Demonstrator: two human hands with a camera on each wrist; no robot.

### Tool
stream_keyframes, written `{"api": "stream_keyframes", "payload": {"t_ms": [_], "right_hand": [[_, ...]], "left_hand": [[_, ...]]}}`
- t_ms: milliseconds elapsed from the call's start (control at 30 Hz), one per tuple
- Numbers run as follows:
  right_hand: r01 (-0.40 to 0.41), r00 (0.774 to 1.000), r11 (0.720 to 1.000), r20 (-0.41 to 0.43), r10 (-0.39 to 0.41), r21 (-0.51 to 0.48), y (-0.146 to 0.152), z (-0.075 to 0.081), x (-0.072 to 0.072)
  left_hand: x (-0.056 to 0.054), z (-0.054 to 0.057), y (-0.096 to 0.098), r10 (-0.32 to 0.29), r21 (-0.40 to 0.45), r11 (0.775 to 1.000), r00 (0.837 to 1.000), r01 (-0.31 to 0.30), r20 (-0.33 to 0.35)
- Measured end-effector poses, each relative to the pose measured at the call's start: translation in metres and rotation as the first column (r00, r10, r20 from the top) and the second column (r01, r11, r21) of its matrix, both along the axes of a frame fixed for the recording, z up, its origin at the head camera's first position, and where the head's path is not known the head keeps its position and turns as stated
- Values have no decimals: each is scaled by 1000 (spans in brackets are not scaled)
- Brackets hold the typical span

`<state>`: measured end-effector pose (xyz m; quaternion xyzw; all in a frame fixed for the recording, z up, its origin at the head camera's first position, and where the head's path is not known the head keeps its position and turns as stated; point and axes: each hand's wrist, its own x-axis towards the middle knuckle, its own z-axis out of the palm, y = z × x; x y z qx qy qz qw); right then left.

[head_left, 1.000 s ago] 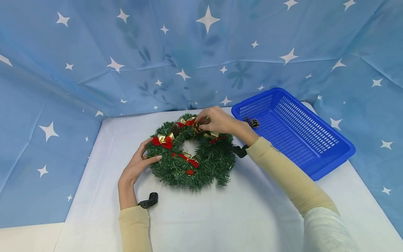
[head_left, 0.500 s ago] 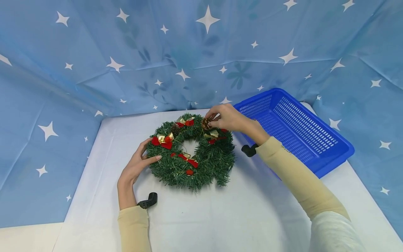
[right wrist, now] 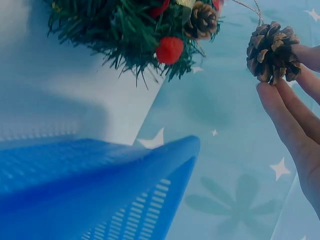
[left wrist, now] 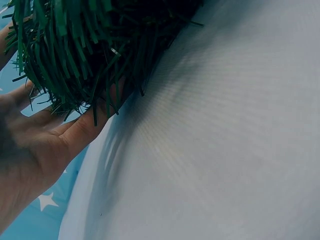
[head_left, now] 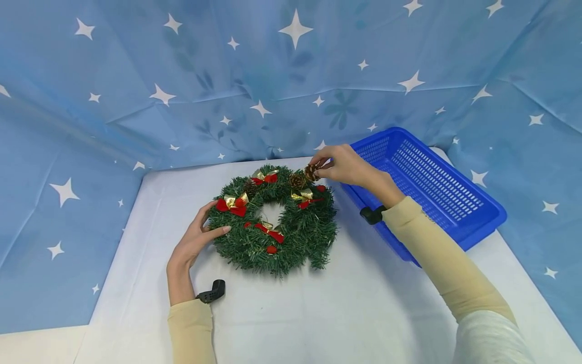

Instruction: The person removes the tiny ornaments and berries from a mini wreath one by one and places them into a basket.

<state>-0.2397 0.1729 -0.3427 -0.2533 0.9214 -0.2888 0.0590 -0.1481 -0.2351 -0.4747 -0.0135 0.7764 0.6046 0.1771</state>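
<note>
A green tinsel wreath (head_left: 273,258) with red-and-gold bows lies on the white cloth. My left hand (head_left: 191,242) holds its left side, the thumb on top and the other fingers round the outer edge; in the left wrist view those fingers reach beneath the green needles (left wrist: 75,50). Between the fingertips of my right hand (head_left: 345,164) a brown pine cone (right wrist: 272,52) is pinched, just above the wreath's upper right edge. A thin gold string rises from this cone. Beside it, a second pine cone (head_left: 297,180) sits on the wreath, and a darker cone (head_left: 250,188) lies further left.
A blue perforated basket (head_left: 473,227) stands at the right, partly behind my right forearm; its near rim (right wrist: 170,150) looms large in the right wrist view. Blue star-patterned cloth (head_left: 254,60) hangs behind the table. White cloth (head_left: 282,313) covers the tabletop.
My right hand has moved right from the wreath's inner top to its upper right edge. One cone now shows on the wreath beside the held one. My left hand has kept its hold.
</note>
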Motion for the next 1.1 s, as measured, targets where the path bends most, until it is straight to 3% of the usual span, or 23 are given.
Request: {"api": "stream_keyframes", "payload": {"t_ms": [267, 1100], "right_hand": [[45, 999, 999, 11, -45, -17, 17, 3, -1], [186, 983, 981, -6, -186, 48, 81, -8, -1]], "left_hand": [[0, 0, 0, -1, 7, 1000, 1000, 1, 2], [-1, 1, 0, 0, 12, 1000, 1000, 0, 3]]}}
